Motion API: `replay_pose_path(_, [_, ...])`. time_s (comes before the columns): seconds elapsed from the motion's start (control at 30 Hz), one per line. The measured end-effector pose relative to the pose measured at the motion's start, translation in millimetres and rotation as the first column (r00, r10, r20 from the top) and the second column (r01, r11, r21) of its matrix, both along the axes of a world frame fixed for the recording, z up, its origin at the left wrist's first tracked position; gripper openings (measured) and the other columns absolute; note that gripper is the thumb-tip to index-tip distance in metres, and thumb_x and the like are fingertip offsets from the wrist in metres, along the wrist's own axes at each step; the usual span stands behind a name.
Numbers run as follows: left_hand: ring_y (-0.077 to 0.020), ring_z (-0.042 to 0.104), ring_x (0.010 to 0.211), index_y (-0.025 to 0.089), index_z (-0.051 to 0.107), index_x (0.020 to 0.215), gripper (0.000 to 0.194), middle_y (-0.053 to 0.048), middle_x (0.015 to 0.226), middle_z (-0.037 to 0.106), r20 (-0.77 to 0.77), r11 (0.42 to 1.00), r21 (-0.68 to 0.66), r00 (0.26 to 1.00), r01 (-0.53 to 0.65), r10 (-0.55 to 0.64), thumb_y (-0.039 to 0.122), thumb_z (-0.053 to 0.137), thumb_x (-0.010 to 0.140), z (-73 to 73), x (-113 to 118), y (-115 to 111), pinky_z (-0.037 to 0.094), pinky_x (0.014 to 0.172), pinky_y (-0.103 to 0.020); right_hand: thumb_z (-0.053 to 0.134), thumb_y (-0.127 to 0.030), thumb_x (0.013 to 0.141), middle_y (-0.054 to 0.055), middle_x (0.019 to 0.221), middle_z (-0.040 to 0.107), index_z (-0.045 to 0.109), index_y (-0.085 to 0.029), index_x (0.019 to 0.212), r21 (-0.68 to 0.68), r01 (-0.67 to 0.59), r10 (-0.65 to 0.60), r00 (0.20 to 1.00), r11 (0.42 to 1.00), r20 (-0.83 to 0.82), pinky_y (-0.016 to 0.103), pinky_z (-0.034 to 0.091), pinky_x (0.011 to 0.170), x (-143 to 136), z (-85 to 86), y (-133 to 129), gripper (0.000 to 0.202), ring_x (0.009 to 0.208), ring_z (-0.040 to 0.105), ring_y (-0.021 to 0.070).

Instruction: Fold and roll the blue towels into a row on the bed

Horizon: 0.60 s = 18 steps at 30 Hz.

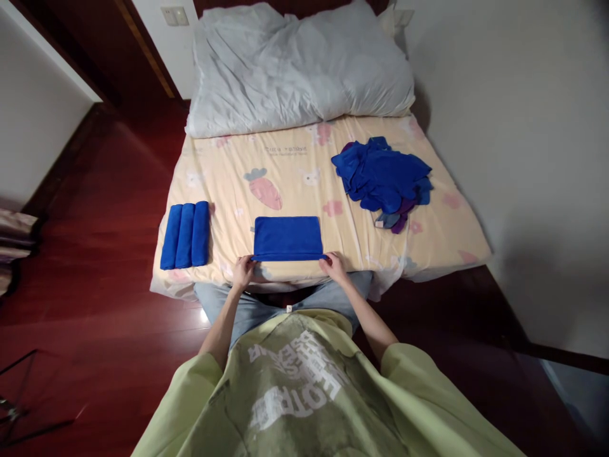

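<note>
A blue towel (pixel 288 236) lies flat on the bed in front of me, its near edge turned over into a narrow roll. My left hand (pixel 243 271) pinches the left end of that rolled edge. At the right end, the fingers of my right hand (pixel 333 265) are closed on the same edge. To the left, three rolled blue towels (pixel 184 235) lie side by side, touching. A loose heap of blue towels (pixel 383 174), with some purple among them, sits to the right.
The bed (pixel 223 190) has a cream sheet printed with carrots and rabbits. A large white quilt or pillow (pixel 304 63) lies across its far end. A wall (pixel 514 158) stands to the right. Dark red floor (pixel 114 209) and a thin black stand (pixel 19 406) are on the left.
</note>
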<state>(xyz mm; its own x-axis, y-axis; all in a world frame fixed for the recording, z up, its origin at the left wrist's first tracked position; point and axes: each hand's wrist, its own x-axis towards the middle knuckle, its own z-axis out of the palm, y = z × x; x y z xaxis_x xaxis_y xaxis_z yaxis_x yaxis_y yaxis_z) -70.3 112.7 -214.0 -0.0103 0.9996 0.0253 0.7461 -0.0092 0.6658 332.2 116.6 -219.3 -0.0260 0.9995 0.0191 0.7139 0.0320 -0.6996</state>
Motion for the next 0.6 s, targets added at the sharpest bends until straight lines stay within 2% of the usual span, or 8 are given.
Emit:
replay_pose_path(0.13, [-0.0278, 0.063, 0.103, 0.017, 0.068, 0.115, 0.036, -0.010, 0.092, 0.071, -0.035, 0.996, -0.064, 0.998, -0.056, 0.054, 0.043, 0.049, 0.099, -0.1, 0.8, 14.2, 0.052, 0.091, -0.037, 0.051, -0.044, 0.099, 0.010, 0.096, 0.073, 0.071, -0.018, 0.096, -0.162, 0.103, -0.079, 0.986, 0.982, 0.146, 0.029, 0.049, 0.080, -5.6, 3.4, 16.0, 0.033, 0.088, 0.066, 0.0221])
replay_pose_path(0.3, [-0.0280, 0.067, 0.097, 0.015, 0.070, 0.106, 0.037, -0.012, 0.090, 0.073, -0.077, 0.991, -0.117, 0.995, -0.072, 0.063, 0.042, 0.045, 0.100, 7.3, 1.3, 36.5, 0.051, 0.085, -0.034, 0.044, -0.049, 0.104, 0.011, 0.102, 0.076, 0.075, -0.019, 0.107, -0.356, 0.195, -0.098, 0.958, 0.914, 0.271, 0.027, 0.046, 0.077, -15.4, 19.9, 33.5, 0.042, 0.093, 0.070, 0.0221])
replay_pose_path(0.43, [-0.0261, 0.070, 0.088, 0.016, 0.072, 0.097, 0.033, -0.012, 0.089, 0.075, -0.095, 0.980, -0.189, 0.994, -0.068, 0.051, 0.039, 0.047, 0.096, 13.7, 0.8, 49.0, 0.051, 0.078, -0.031, 0.044, -0.052, 0.104, 0.013, 0.108, 0.077, 0.077, -0.019, 0.112, -0.422, 0.218, -0.093, 0.950, 0.880, 0.299, 0.028, 0.048, 0.079, -19.2, 29.6, 41.6, 0.047, 0.098, 0.072, 0.0247])
replay_pose_path(0.6, [-0.0255, 0.071, 0.085, 0.016, 0.072, 0.092, 0.033, -0.012, 0.085, 0.075, -0.097, 0.978, -0.200, 0.994, -0.064, 0.046, 0.039, 0.050, 0.094, 16.6, -0.3, 51.7, 0.050, 0.074, -0.029, 0.048, -0.053, 0.102, 0.012, 0.112, 0.077, 0.077, -0.020, 0.113, -0.420, 0.239, -0.116, 0.948, 0.875, 0.297, 0.030, 0.050, 0.083, -19.8, 27.3, 42.5, 0.045, 0.102, 0.072, 0.0257])
